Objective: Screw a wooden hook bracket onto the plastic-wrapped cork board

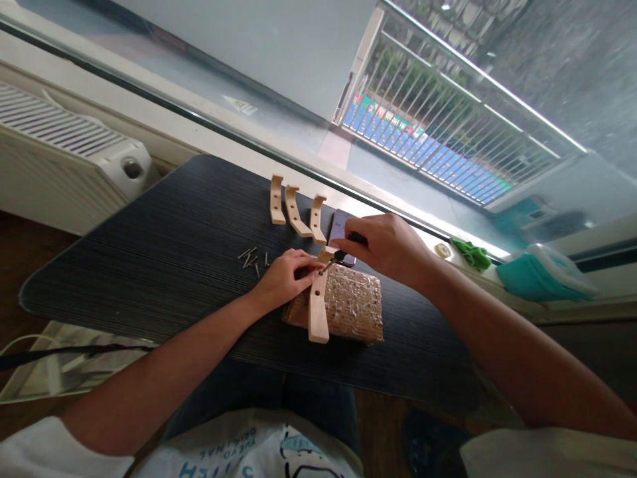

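Observation:
A pale wooden hook (318, 318) with drilled holes lies on top of a brown block wrapped in clear film (355, 292). My right hand (391, 249) is closed around the dark handle of a screwdriver (342, 254). Its shaft slants down to the upper hole of the hook. With fingertips pressed at the hook's left side near that hole, my left hand (283, 277) holds the hook against the block. Whether a screw sits under the screwdriver's tip is too small to tell.
Three more wooden hooks (294, 212) lie at the table's far side, beside a phone (340, 226) partly behind my right hand. Several loose screws (250, 257) are scattered on the dark table (149, 252). A window and sill run behind, with a green cloth (470, 253) and teal container (540, 275).

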`<state>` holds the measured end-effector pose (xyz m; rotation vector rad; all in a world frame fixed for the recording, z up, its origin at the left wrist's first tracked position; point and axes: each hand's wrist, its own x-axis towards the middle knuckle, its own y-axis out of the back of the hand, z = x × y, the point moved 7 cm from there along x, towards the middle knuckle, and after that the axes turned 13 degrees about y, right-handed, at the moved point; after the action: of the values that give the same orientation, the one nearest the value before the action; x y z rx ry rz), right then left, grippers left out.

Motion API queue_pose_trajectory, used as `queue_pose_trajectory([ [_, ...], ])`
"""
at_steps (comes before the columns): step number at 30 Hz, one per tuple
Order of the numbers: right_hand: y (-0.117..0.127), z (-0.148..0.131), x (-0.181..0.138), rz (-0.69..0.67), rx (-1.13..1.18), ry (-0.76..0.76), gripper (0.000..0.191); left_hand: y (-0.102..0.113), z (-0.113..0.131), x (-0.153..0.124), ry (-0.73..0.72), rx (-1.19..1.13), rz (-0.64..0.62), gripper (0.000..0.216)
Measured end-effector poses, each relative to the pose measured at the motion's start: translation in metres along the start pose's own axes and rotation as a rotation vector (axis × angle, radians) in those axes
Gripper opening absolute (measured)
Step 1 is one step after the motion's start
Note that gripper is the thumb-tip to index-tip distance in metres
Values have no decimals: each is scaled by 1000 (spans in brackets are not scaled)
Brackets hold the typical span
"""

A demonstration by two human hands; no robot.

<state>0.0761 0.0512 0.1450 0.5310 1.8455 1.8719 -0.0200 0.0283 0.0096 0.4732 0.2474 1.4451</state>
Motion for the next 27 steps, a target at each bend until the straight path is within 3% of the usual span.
queue_pose_trajectory([
  [5,-4,4,-2,121,215,-48,23,-1,-1,-1,-15,7,-1,23],
  [11,-4,5,-4,252,260,1,24,-1,-2,0,-24,12,7,21],
  [17,-3,9,-11,213,396,-33,13,-1,-3,0,-29,0,11,22],
  [22,-5,9,-17,124,444,48,23,-1,-3,0,-21,-9,12,21],
  [27,-2,11,-22,206,330,167,33,-1,-2,0,-17,-7,12,20],
])
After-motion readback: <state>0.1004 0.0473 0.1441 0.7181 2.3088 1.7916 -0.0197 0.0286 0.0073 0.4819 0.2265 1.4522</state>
